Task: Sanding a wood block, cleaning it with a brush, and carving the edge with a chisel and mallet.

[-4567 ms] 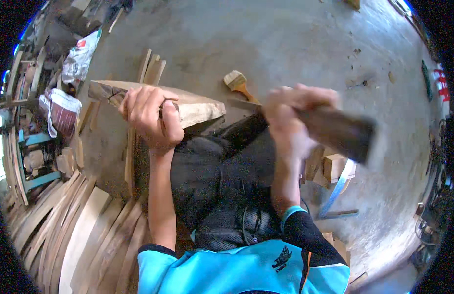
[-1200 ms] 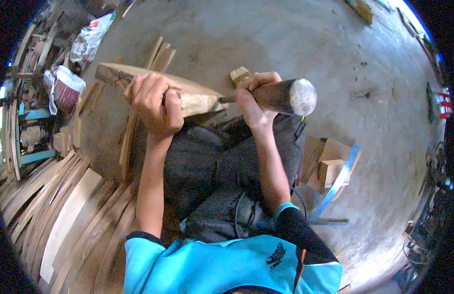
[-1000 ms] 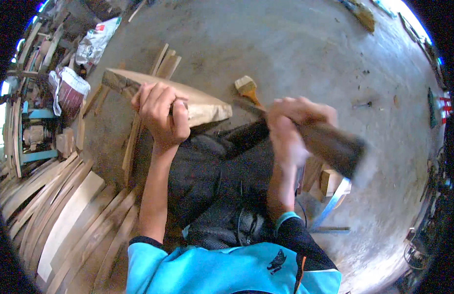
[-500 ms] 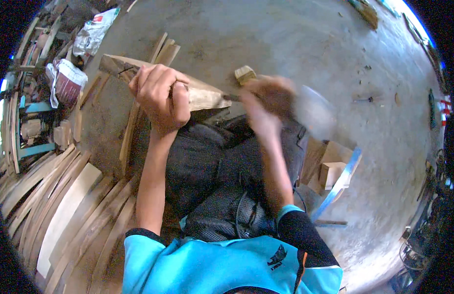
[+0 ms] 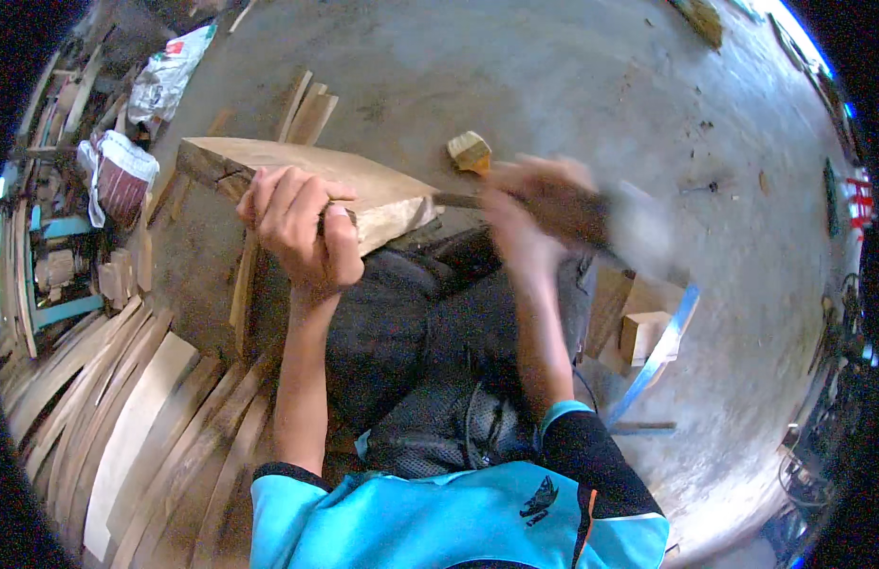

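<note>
My left hand (image 5: 302, 228) is closed around the near side of a thick wedge-shaped piece of wood (image 5: 316, 163). One end of that wood points left, and a rough, pale face shows at its right end, above my dark-trousered lap. My right hand (image 5: 527, 204), smeared by motion, grips a chopping tool. The tool has a dark shaft and a broad greyish head (image 5: 643, 229) to the right of the hand; blur hides its exact kind. The shaft's left end lies close to the tip of the wood, and I cannot tell whether they touch.
Long wooden strips (image 5: 140, 427) fan out at the lower left. A small wood block (image 5: 470, 150) lies on the floor ahead. To my right stand another block (image 5: 643, 337) and a blue bar (image 5: 656, 358). Sacks (image 5: 121, 180) and a rack of timber occupy the far left.
The wood has turned, showing more of its broad upper face, and its left end sits lower. My left hand has shifted slightly down. The tool's head has moved a little right.
</note>
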Demonstrator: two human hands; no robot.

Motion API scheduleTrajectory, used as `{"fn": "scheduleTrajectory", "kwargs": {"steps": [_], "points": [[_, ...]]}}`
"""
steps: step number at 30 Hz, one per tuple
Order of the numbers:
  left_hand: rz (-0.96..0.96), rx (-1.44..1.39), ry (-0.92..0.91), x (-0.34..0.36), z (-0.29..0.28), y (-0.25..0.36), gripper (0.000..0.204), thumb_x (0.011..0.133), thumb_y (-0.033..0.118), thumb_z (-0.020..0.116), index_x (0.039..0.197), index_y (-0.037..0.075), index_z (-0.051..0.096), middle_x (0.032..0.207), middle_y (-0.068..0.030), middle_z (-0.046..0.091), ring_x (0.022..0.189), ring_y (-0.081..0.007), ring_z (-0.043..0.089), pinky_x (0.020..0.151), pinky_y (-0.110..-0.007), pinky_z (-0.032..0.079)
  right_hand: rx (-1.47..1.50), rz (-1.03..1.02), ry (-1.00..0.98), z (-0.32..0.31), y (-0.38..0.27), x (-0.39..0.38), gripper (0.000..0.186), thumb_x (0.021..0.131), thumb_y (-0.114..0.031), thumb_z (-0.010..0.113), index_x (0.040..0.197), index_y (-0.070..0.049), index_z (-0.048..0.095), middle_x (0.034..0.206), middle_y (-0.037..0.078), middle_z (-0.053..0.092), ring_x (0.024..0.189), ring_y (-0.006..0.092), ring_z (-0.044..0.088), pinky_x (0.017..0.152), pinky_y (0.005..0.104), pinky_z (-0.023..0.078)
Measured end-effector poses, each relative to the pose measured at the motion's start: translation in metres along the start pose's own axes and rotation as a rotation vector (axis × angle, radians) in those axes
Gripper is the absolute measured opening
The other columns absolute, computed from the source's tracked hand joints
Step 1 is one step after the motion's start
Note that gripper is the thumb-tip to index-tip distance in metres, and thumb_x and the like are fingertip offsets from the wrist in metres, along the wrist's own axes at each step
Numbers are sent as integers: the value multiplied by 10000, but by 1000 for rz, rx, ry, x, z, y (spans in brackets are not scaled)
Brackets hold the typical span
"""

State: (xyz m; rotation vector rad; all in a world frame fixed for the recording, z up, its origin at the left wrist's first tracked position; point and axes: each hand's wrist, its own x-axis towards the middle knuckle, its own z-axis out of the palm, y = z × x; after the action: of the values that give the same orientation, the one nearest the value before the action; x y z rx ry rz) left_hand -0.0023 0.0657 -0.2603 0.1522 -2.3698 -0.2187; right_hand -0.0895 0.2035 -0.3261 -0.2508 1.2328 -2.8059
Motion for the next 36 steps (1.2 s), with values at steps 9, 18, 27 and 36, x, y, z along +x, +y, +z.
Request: {"fn": "scheduleTrajectory", "kwargs": {"steps": [9,18,27,36], "points": [[-28,-40,-102,-13,-19,9,201,650,278,420,624,109,527,670,-36,530,738,-226,482,829,-377,280,-203,-140,332,-51,12,43,177,719,-174,573,703,-46,452,544,37,474,444,128,455,435,257,385],[145,33,-136,-33,-35,6,211,573,280,571,676,106,512,694,-42,535,712,-224,510,857,-413,296,453,59,1157,-273,6,60,300,742,-388,483,795,-98,426,795,75,461,770,228,434,752,414,378],[171,31,-107,-15,-29,12,171,571,237,555,630,81,511,644,-69,532,625,-231,505,802,-391,339,1144,177,1230,-337,56,33,463,764,-445,391,919,-27,512,851,119,550,780,276,521,659,384,499],[48,0,67,-12,-31,13,165,541,207,546,593,50,558,592,-70,528,576,-241,486,664,-329,364,1103,112,1248,-338,63,26,479,818,-434,329,959,-9,499,899,147,552,844,298,529,715,401,480]]}}
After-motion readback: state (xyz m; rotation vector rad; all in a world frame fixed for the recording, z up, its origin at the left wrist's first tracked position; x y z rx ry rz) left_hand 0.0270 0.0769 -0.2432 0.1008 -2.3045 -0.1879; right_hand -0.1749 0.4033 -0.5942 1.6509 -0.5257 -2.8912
